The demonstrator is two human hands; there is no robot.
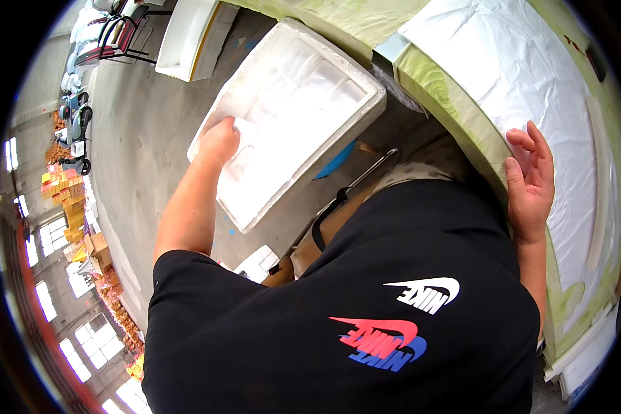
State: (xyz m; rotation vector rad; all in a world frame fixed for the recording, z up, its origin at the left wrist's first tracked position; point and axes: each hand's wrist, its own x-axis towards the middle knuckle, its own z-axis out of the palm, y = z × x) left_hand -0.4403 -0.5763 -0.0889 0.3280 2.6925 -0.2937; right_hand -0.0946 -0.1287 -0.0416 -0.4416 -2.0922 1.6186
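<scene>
Foam box (303, 103), white, shallow, rectangular, lying tilted on the grey concrete floor (145, 138) to the left of the work table (455, 110), far of the body; clear plastic bags showing inside as pale, glossy folds.

Work table running down the right side, draped in green patterned cloth with a white sheet (531, 76) spread over the top; edge curving with the lens.

Black T-shirt (366, 310) filling the near centre, printed marks on the chest; brown strapped bag (331, 221) hanging between body and box.

Left hand (219, 141) reaching down into the near-left corner of the box, fingers curled over something white and thin, probably a bag or sheet; hard to tell whether actually pinching it or only pressing on it.

Right hand (529, 176) resting against the table edge, fingers spread and loosely open, holding nothing, bracing the lean.

Far left: stacked yellow and orange crates (65, 190), small carts, red chair frames beyond.

Judgement on doing this well: taking one layer only, pinching near a corner, lifting slowly so the film separates without dragging the rest; keeping the right hand planted for balance while bending.
</scene>
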